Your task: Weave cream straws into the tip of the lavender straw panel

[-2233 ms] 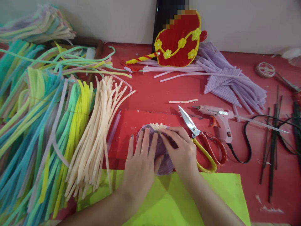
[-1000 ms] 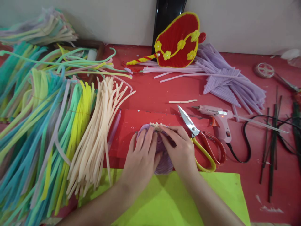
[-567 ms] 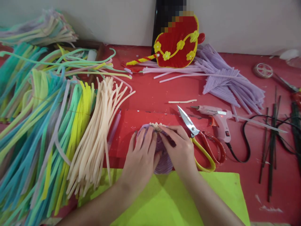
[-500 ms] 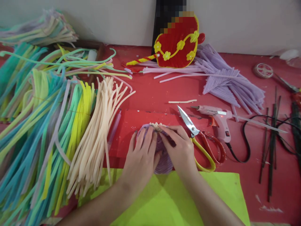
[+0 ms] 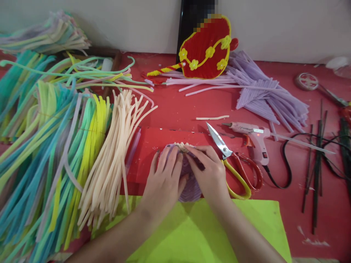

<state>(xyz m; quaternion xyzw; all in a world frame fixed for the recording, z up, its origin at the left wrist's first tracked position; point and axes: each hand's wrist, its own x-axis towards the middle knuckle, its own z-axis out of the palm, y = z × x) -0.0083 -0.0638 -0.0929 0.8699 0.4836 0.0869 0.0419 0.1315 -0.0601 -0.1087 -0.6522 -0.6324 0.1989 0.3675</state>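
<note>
Ribbed lilac oval piece of fuzzy stems [image 5: 191, 190], cream at its top edge, lies just below frame centre, partly covered. Left hand [image 5: 163, 182] flat over it, fingers extended, unclenched. Right hand [image 5: 210, 168]: thumb and forefinger drawn together at the cream edge; cannot tell what they grip. Right of centre: steel scissors with red and yellow handles [image 5: 226, 152], then pink plastic glue gun [image 5: 257, 136] on red counter [image 5: 171, 104]. Lower centre: lime-green flat sheet [image 5: 204, 233].
</note>
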